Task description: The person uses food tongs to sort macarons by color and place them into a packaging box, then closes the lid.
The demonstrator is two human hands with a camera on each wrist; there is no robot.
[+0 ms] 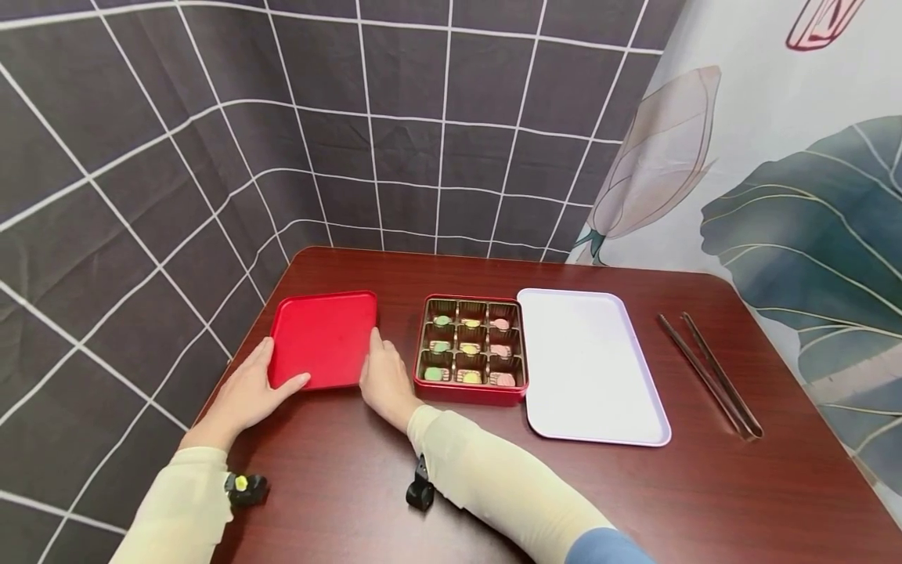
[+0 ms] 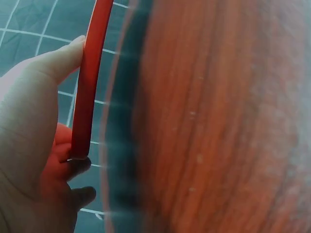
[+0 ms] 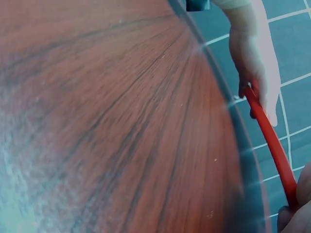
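A square red lid (image 1: 324, 337) is at the left of the table, held between both hands. My left hand (image 1: 250, 392) grips its left side, the thumb lying over the near corner. In the left wrist view, that thumb is on one face of the lid (image 2: 90, 87) and fingertips show at the other. My right hand (image 1: 386, 380) holds the lid's right edge; only part of this hand (image 3: 299, 213) shows in the right wrist view. Just right of it stands a red tin box (image 1: 465, 394) with a gold divided insert, holding green, yellow and pink pieces in rows.
A white tray (image 1: 592, 368) lies right of the tin, close against it. Farther right are metal tongs (image 1: 712, 376), their tips pointing away. A dark grid-patterned cloth (image 1: 409, 149) hangs behind and left of the wooden table (image 1: 331, 486).
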